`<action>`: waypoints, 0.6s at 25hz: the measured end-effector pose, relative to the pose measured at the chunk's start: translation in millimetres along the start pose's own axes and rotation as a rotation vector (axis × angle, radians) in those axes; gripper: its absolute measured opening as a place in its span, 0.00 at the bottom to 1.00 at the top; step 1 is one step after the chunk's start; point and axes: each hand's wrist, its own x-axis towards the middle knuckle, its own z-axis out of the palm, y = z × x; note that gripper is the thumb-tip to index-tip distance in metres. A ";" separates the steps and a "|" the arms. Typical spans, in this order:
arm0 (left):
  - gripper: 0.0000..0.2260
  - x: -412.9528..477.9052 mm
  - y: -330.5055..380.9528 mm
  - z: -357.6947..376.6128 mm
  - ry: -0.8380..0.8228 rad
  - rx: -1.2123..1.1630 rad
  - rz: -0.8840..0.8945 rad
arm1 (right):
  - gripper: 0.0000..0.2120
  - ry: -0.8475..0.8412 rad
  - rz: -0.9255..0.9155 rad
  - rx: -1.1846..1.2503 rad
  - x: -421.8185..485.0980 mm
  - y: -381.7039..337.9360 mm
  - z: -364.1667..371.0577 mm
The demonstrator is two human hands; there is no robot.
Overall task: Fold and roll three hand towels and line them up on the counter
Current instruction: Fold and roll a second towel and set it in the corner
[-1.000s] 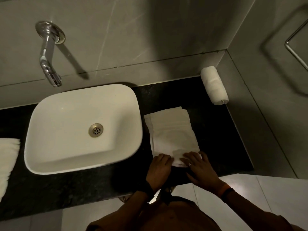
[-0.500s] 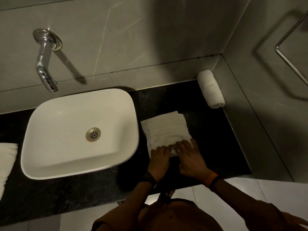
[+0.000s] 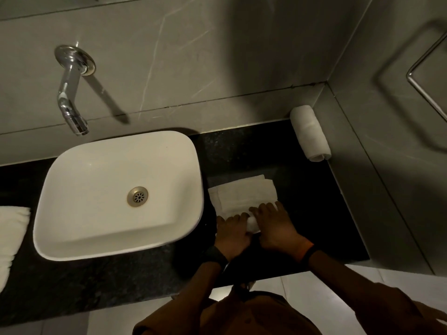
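A white folded hand towel (image 3: 244,193) lies on the black counter (image 3: 302,201) to the right of the basin. Its near end is rolled up into a thick roll under my fingers. My left hand (image 3: 232,232) presses on the left part of that roll, and my right hand (image 3: 273,226) on the right part, fingers curled over it. A finished rolled white towel (image 3: 309,134) lies at the back right corner against the wall. Another white towel (image 3: 12,238) lies flat at the far left edge of the counter, partly out of view.
A white rectangular basin (image 3: 72,238) sits on the counter's left half, with a chrome wall tap (image 3: 70,93) above it. Grey tiled walls close in the back and right. A metal rail (image 3: 425,76) hangs on the right wall. The counter's front edge runs just below my wrists.
Both hands have rolled the towel's near end away from me; the roll is thicker and the flat part shorter. The view has shifted slightly.
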 end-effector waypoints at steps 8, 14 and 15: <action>0.27 -1.3 -1.3 -2.0 0.074 0.262 0.057 | 0.31 -0.224 0.050 0.199 40.4 14.2 -23.5; 0.27 24.4 -2.3 -30.1 -0.179 -0.052 -0.151 | 0.38 -0.073 -0.053 -0.122 25.0 -6.2 -3.1; 0.29 17.5 -0.9 -23.0 -0.109 0.046 -0.136 | 0.36 -0.062 -0.056 -0.100 32.3 -5.4 -9.8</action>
